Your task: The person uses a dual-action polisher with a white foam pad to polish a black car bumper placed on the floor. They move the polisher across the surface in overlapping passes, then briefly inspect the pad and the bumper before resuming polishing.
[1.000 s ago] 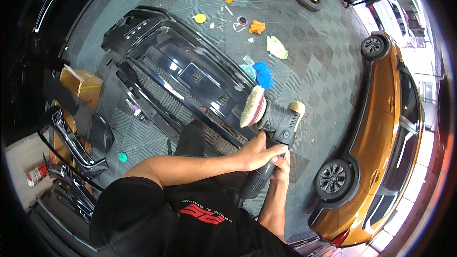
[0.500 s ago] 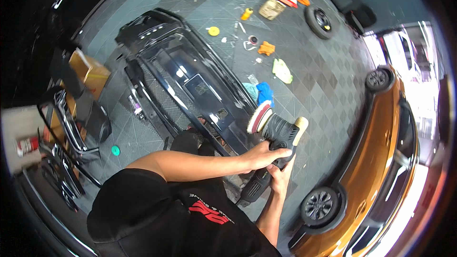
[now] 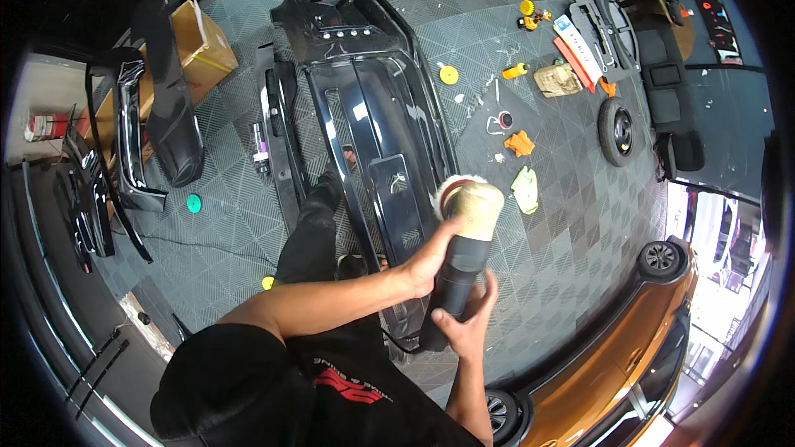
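Observation:
A black car polisher [image 3: 470,255] with a cream-coloured head cover and a round, white fluffy pad is held in front of me, pad end pointing away. My left hand [image 3: 432,263] is closed around its neck, just below the cream cover. Lower down, my right hand [image 3: 468,324] presses its thumb on the black body, its fingers curved loosely along the right side. Beneath and beyond the polisher lies a glossy black car bumper [image 3: 383,131] on the tiled floor. The pad hangs over the bumper's right edge; whether it touches cannot be told.
An orange car [image 3: 604,381] stands at the right. A spare wheel [image 3: 617,132], a yellow bottle [image 3: 515,71], an orange cloth [image 3: 519,144] and a pale green cloth [image 3: 525,190] lie beyond the bumper. At the left are a cardboard box [image 3: 207,48], black trim parts [image 3: 132,136] and a spray bottle [image 3: 261,149].
The polisher has turned in my hands, so its cream cover now faces me and its pad points away. My left hand has shifted up its neck. My view has swung right.

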Demonstrator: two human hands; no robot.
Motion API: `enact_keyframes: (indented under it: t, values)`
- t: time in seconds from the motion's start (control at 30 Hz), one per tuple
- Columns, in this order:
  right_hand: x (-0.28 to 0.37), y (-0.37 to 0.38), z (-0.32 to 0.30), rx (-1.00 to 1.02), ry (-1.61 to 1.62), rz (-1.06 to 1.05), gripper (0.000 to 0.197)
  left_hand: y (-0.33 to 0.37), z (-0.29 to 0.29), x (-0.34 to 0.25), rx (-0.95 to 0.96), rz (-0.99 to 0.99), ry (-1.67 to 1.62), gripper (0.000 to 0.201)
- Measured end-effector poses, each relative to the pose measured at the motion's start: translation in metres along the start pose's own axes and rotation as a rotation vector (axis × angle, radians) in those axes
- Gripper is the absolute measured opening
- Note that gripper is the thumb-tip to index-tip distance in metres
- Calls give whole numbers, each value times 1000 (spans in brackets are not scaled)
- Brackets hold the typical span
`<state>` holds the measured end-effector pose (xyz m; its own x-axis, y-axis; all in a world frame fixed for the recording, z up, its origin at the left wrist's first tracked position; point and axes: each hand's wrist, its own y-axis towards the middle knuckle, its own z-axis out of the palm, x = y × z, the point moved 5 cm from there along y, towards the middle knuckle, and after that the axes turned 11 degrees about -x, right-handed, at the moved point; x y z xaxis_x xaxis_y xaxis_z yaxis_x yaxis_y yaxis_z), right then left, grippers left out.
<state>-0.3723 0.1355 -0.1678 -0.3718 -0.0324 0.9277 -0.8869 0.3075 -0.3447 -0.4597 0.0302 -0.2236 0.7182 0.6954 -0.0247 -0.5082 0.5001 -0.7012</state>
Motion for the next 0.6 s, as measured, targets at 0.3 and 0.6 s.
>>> enact_keyframes:
  t: [0.3, 0.6]
  values:
    - [-66, 195, 127, 237, -664, 242, 79, 185, -107, -191, -21, 63, -141, 95]
    - [-108, 334, 186, 281, -1047, 250, 86, 309, -187, -286, -311, 287, 106, 57]
